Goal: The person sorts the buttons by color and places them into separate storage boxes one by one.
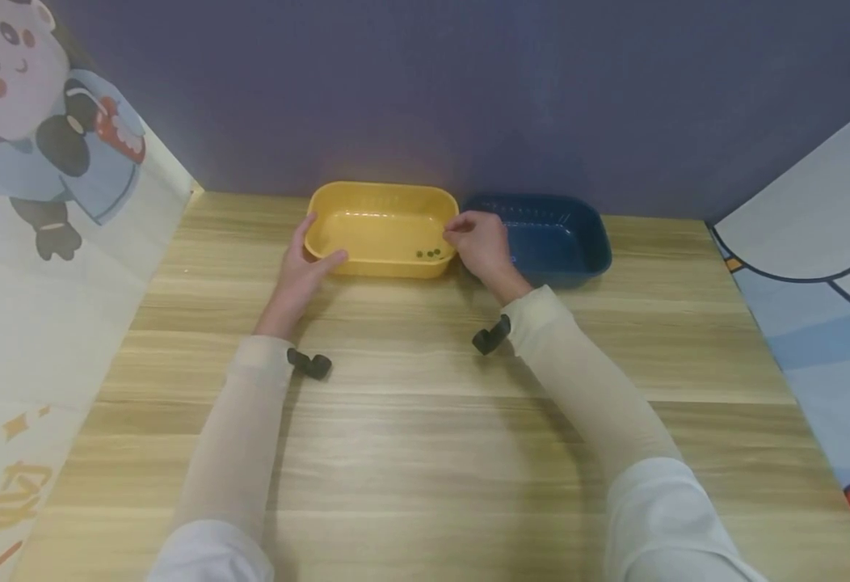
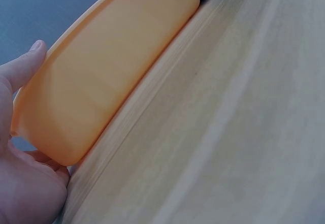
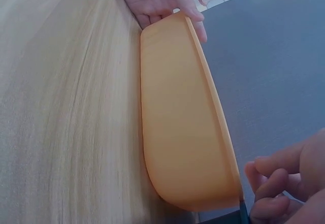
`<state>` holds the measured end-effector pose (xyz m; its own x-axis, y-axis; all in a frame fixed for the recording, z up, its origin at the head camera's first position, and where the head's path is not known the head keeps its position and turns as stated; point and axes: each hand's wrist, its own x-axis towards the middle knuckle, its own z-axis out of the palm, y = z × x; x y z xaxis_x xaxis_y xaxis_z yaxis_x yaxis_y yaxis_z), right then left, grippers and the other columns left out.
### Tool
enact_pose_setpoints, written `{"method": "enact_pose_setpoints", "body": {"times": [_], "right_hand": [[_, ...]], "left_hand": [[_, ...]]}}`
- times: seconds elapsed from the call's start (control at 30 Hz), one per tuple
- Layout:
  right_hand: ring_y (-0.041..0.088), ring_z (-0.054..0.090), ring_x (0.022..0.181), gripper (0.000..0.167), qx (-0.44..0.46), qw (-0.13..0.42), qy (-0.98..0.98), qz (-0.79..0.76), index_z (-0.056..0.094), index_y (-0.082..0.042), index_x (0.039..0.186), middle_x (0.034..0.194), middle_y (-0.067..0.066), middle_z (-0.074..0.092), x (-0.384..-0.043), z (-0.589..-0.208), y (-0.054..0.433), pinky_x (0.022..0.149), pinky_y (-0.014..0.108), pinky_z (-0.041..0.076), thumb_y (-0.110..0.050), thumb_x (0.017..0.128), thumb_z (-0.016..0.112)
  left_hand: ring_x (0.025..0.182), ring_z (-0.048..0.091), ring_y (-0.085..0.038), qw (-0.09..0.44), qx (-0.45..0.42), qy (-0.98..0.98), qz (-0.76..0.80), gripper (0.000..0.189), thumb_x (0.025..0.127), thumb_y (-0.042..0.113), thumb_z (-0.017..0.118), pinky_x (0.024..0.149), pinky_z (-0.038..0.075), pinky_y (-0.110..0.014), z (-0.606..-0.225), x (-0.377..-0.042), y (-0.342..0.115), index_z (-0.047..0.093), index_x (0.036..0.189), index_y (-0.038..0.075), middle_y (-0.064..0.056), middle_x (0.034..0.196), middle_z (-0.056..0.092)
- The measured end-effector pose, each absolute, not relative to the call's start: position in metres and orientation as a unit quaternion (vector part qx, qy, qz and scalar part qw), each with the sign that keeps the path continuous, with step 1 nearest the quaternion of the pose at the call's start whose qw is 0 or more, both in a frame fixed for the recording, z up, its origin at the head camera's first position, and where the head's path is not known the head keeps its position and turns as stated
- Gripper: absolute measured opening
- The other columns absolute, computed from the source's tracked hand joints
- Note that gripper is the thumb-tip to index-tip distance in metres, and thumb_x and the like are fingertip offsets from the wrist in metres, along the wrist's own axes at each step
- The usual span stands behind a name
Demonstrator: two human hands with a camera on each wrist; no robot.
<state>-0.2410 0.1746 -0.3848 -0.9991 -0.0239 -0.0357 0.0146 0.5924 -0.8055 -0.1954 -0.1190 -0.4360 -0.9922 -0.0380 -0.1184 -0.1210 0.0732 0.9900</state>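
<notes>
A yellow plastic basin stands at the back of the table. My left hand grips its left end, thumb over the front rim and the other fingers round the end wall. Several small dark-green round pieces lie in the basin's front right corner; their kind is too small to tell. At the right end of the rim is my right hand, its fingers curled and thumb and fingertips close together. No thing shows between these fingertips in the right wrist view. Partly behind the right hand stands a dark blue basin.
Both basins stand close to a dark blue-grey upright panel at the back. The wood-grain table stretches toward me. White panels with cartoon prints flank it on the left and right. A black wrist device sits on each sleeve.
</notes>
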Motion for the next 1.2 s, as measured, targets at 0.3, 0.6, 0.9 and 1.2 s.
{"method": "enact_pose_setpoints", "body": {"times": [0.3, 0.6, 0.9, 1.2], "right_hand": [[0.021, 0.064, 0.091, 0.010, -0.009, 0.014, 0.892, -0.452, 0.075, -0.007, 0.099, 0.100, 0.008, 0.072, -0.234, -0.383, 0.177, 0.076, 0.033, 0.052, -0.014, 0.093, 0.073], [0.020, 0.064, 0.096, 0.009, -0.024, 0.007, 0.895, -0.445, 0.075, -0.009, 0.099, 0.102, 0.006, 0.072, -0.215, -0.380, 0.187, 0.085, 0.036, 0.052, -0.015, 0.094, 0.073], [0.020, 0.066, 0.098, 0.007, -0.034, -0.004, 0.895, -0.444, 0.076, -0.010, 0.097, 0.101, 0.004, 0.074, -0.190, -0.380, 0.198, 0.089, 0.039, 0.052, -0.014, 0.092, 0.075], [0.021, 0.067, 0.089, 0.008, -0.047, -0.041, 0.898, -0.436, 0.077, -0.007, 0.096, 0.096, 0.007, 0.076, -0.179, -0.396, 0.213, 0.082, 0.038, 0.051, -0.013, 0.091, 0.074]], "left_hand": [[0.149, 0.026, -0.031, 0.035, -0.054, 0.730, 0.680, 0.094, 0.089, 0.017, 0.078, 0.118, 0.030, -0.040, -0.424, -0.187, -0.116, 0.020, 0.162, 0.029, -0.010, 0.168, 0.012], [0.149, 0.026, -0.031, 0.040, -0.050, 0.727, 0.684, 0.094, 0.089, 0.015, 0.077, 0.118, 0.030, -0.039, -0.425, -0.190, -0.117, 0.018, 0.162, 0.027, -0.010, 0.168, 0.011], [0.148, 0.028, -0.031, 0.039, -0.049, 0.732, 0.678, 0.094, 0.089, 0.016, 0.078, 0.119, 0.029, -0.041, -0.423, -0.190, -0.122, 0.019, 0.162, 0.027, -0.009, 0.168, 0.012], [0.150, 0.023, -0.030, 0.044, -0.053, 0.739, 0.670, 0.094, 0.090, 0.019, 0.077, 0.120, 0.026, -0.043, -0.427, -0.191, -0.133, 0.019, 0.162, 0.029, -0.005, 0.169, 0.008]]}}
